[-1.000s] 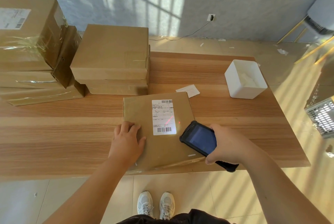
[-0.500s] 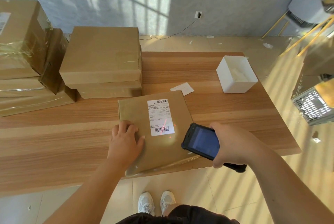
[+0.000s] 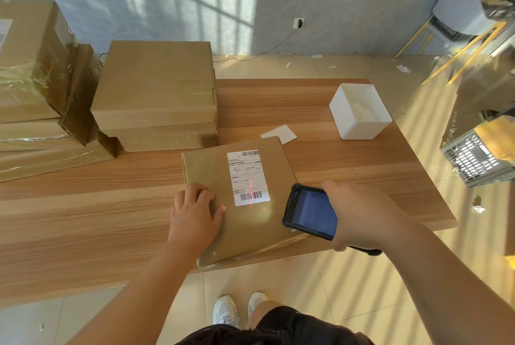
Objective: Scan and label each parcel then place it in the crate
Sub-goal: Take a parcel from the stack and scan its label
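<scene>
A flat brown parcel point(image 3: 206, 172) lies at the table's front edge, bearing a white shipping label point(image 3: 246, 177) with barcodes. My left hand point(image 3: 193, 213) rests flat on the parcel's left side. My right hand point(image 3: 359, 213) grips a black handheld scanner point(image 3: 310, 212) just right of the label, screen up. Red scan light falls across the label's lower barcode. A grey slotted crate point(image 3: 473, 160) stands on the floor at the right, with a parcel in it.
Stacks of brown parcels point(image 3: 156, 88) fill the table's left and back. A white open box point(image 3: 359, 113) sits at the back right, a loose white slip point(image 3: 278, 132) near it. A chair point(image 3: 459, 21) stands by the wall. My feet are below the wooden table point(image 3: 83, 205).
The view has shifted slightly to the right. The red scan light has moved onto the lower barcode. Both hands stay in place on the parcel and the scanner.
</scene>
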The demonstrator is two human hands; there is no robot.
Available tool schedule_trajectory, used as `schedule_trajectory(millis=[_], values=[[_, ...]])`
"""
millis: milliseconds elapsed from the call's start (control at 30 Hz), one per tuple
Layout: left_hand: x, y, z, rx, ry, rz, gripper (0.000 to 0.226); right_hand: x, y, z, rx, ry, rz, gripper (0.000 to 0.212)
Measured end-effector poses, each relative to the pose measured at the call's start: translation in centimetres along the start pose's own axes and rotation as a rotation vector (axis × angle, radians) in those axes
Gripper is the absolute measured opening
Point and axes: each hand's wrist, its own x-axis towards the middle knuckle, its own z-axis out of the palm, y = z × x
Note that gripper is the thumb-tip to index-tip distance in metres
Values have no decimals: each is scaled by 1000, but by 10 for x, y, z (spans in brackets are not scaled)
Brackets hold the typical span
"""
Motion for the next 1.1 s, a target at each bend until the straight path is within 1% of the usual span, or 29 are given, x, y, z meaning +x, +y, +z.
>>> schedule_trajectory(millis=[100,400,800,867,967,1033,1100], values=[[0,0,0,7,-9,4,37,-1,-3,-3,-67,53,5,48],[0,-2,1,0,-8,13,37,3,-9,-8,-244,112,-66,51],[2,-1,-1,-8,-32,4,38,6,-7,-12,-228,111,-59,51],[3,0,-3,13,-36,1,37,8,-2,-9,-164,104,-24,53],[9,3,-4,28,-44,-10,35,15,13,2,31,98,66,52],[14,8,-5,40,-57,-18,34,24,28,17,232,120,136,61],[21,14,-4,43,-65,-9,34,37,44,35,448,158,214,76]])
